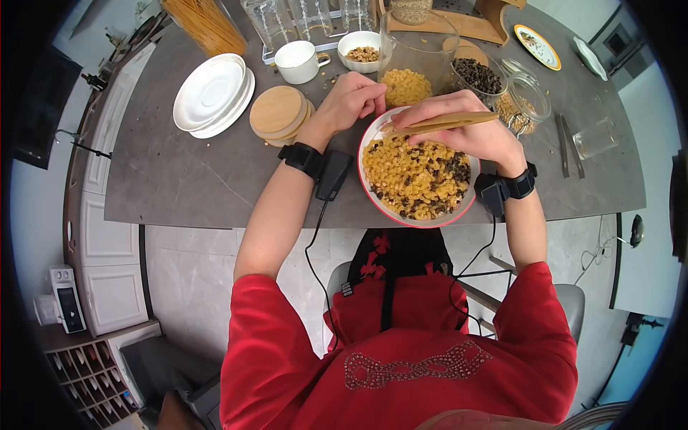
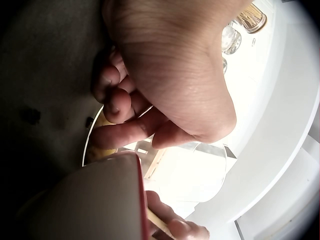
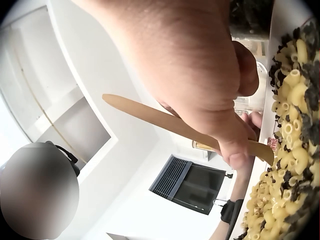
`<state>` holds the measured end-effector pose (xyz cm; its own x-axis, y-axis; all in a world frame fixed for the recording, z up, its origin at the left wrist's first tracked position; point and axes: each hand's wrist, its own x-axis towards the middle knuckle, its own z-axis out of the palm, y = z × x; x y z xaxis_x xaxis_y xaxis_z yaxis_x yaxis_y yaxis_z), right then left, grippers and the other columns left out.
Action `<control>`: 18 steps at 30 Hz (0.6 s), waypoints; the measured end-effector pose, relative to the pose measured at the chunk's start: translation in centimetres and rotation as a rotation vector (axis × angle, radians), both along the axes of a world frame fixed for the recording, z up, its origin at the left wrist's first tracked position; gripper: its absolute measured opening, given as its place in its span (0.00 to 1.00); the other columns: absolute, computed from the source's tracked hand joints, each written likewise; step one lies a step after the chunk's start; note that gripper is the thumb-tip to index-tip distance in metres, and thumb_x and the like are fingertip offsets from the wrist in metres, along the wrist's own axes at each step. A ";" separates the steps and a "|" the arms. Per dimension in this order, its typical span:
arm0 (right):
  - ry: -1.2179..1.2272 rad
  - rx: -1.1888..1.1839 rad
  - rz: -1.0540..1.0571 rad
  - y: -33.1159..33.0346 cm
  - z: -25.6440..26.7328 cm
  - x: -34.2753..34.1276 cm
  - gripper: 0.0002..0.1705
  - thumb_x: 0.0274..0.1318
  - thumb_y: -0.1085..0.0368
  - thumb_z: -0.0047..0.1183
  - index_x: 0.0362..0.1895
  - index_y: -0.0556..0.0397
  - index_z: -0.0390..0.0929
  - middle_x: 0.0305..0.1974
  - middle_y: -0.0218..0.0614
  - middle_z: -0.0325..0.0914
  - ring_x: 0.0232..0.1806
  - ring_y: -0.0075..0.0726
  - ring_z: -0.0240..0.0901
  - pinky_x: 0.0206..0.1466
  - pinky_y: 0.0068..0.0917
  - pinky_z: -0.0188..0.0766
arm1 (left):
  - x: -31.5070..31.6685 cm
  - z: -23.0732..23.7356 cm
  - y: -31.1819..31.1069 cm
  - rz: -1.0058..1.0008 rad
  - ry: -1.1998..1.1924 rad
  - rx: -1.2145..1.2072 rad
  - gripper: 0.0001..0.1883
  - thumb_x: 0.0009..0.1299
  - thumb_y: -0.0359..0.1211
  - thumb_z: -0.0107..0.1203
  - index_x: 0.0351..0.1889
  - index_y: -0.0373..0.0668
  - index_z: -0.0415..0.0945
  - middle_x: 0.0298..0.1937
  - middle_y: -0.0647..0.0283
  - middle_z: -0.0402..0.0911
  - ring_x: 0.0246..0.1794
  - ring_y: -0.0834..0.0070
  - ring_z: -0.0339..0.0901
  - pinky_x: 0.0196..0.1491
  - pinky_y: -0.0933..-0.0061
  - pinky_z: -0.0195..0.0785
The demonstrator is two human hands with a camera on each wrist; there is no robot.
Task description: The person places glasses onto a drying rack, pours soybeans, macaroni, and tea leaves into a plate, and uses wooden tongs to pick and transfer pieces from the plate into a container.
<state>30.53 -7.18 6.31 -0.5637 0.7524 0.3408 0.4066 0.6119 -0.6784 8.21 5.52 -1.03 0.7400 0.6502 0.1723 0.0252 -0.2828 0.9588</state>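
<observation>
A white bowl with a red rim (image 1: 367,188) sits near the counter's front edge, filled with yellow elbow macaroni (image 1: 412,172) and dark dried bits. My right hand (image 1: 469,132) holds a long wooden utensil (image 3: 150,117) over the bowl's far side. One end of it dips close to the macaroni in the right wrist view. My left hand (image 1: 351,104) is just beyond the bowl's left rim, its fingers loosely curled. In the left wrist view its extended finger (image 2: 115,136) overlaps the edge of a clear glass container (image 1: 419,43) with macaroni inside.
Wooden coasters (image 1: 278,111) and stacked white plates (image 1: 209,92) lie to the left. Behind are a white cup (image 1: 299,63) and a small bowl of nuts (image 1: 362,54). A dark-filled glass bowl (image 1: 476,75), an open glass jar (image 1: 527,100), metal tongs (image 1: 566,147) and a glass (image 1: 595,137) stand right.
</observation>
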 end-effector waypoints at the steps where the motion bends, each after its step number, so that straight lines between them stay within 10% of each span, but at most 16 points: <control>1: -0.001 0.000 0.000 0.0 0.0 0.0 0.15 0.59 0.65 0.68 0.50 0.51 0.88 0.46 0.37 0.90 0.47 0.45 0.87 0.53 0.35 0.82 | 0.0 0.0 0.0 0.000 -0.001 0.000 0.27 0.79 0.43 0.51 0.24 0.31 0.82 0.14 0.71 0.68 0.15 0.85 0.59 0.22 0.78 0.49; 18: -0.008 -0.034 0.006 0.0 0.0 0.1 0.15 0.58 0.65 0.69 0.50 0.52 0.89 0.44 0.36 0.91 0.44 0.43 0.88 0.50 0.33 0.83 | -0.2 0.2 0.1 -0.011 0.019 -0.054 0.25 0.76 0.43 0.52 0.22 0.33 0.82 0.14 0.69 0.69 0.17 0.82 0.62 0.24 0.75 0.52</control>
<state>30.65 -7.20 6.31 -0.5713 0.7598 0.3103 0.4084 0.5911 -0.6956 8.00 5.61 -0.79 0.7499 0.6501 0.1230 0.0411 -0.2313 0.9720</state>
